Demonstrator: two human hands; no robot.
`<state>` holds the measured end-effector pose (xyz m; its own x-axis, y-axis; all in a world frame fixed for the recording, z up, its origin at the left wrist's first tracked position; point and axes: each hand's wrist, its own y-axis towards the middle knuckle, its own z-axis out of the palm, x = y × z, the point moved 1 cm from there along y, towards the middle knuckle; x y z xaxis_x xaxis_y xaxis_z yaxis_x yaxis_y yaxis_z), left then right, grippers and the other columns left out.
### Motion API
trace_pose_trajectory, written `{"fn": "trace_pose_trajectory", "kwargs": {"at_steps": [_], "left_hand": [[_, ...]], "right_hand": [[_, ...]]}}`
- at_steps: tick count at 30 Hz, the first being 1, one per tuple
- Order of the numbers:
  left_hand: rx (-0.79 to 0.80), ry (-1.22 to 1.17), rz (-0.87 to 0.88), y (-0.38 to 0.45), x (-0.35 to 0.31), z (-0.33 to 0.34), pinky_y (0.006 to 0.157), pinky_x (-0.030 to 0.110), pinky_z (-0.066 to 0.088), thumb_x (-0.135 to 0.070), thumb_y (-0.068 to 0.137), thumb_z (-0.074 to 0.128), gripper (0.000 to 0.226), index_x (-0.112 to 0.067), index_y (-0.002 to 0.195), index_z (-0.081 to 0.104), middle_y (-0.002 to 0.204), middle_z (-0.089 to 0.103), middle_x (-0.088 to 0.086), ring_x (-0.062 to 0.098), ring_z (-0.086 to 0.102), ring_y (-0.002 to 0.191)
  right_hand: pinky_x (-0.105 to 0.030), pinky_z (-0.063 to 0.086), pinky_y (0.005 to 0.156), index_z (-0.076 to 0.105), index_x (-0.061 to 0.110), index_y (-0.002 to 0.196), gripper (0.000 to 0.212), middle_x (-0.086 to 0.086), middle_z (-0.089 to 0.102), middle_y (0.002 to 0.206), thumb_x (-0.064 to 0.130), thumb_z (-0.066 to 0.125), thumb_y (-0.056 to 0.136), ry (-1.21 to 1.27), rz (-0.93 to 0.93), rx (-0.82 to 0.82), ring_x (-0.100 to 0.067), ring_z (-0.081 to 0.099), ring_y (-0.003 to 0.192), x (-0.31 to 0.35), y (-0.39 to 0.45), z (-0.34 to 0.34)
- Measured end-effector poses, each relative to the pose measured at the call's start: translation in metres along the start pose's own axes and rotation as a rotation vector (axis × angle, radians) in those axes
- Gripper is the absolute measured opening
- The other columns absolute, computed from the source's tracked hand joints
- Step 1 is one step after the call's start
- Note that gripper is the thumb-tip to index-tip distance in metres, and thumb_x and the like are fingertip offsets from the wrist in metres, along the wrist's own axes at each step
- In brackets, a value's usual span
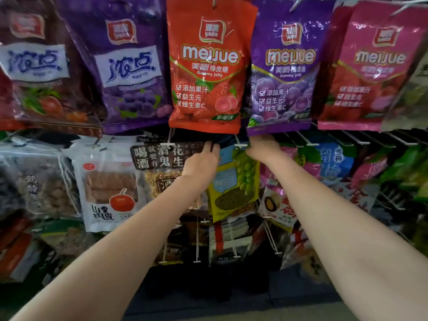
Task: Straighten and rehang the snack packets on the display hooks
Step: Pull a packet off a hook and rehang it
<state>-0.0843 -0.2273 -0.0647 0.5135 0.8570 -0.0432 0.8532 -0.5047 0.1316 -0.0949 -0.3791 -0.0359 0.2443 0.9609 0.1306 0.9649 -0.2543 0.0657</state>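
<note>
Both hands, left hand (203, 158) and right hand (262, 148), pinch the top corners of the green packet (234, 181), seemingly to line it up with the hook (240, 144).

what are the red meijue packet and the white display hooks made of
Red meijue packet: looks like glossy plastic film, going by its sheen and creases. White display hooks: thin stiff rods, probably white-coated metal wire, though plastic can't be ruled out.
</note>
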Motion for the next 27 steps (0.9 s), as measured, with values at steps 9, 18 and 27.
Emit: {"fn": "trace_pose_trajectory", "kwargs": {"at_steps": [9, 18, 27], "left_hand": [[-0.028, -0.019, -0.063, 0.013, 0.006, 0.012, 0.063, 0.036, 0.041, 0.01, 0.083, 0.048, 0.073, -0.013, 0.144, 0.016, 0.148, 0.021, 0.012, 0.041, 0.058, 0.098], [-0.078, -0.084, -0.074, 0.013, 0.006, 0.01, 0.056, 0.035, 0.038, 0.01, 0.083, 0.047, 0.065, -0.01, 0.14, 0.023, 0.146, 0.022, 0.015, 0.04, 0.061, 0.083], [-0.135, -0.103, 0.311, -0.025, -0.049, 0.029, 0.038, 0.028, 0.031, -0.002, 0.091, 0.044, 0.045, -0.012, 0.134, 0.033, 0.138, 0.031, 0.011, 0.023, 0.044, 0.055]], "right_hand": [[-0.039, 0.047, 0.083, 0.031, 0.014, 0.142, 0.056, -0.013, 0.032, 0.144, 0.012, 0.051, 0.089, 0.068, -0.017, -0.068, -0.037, 0.054, 0.111, 0.004, -0.003, 0.031], [-0.036, 0.047, 0.076, 0.022, 0.02, 0.146, 0.067, -0.008, 0.022, 0.151, 0.015, 0.055, 0.088, 0.055, -0.037, -0.082, -0.034, 0.056, 0.109, 0.001, -0.006, 0.03], [-0.03, 0.035, 0.054, 0.034, 0.009, 0.136, 0.056, -0.006, 0.028, 0.145, 0.003, 0.056, 0.085, 0.268, 0.172, -0.287, -0.029, 0.059, 0.084, -0.064, -0.085, 0.055]]}}
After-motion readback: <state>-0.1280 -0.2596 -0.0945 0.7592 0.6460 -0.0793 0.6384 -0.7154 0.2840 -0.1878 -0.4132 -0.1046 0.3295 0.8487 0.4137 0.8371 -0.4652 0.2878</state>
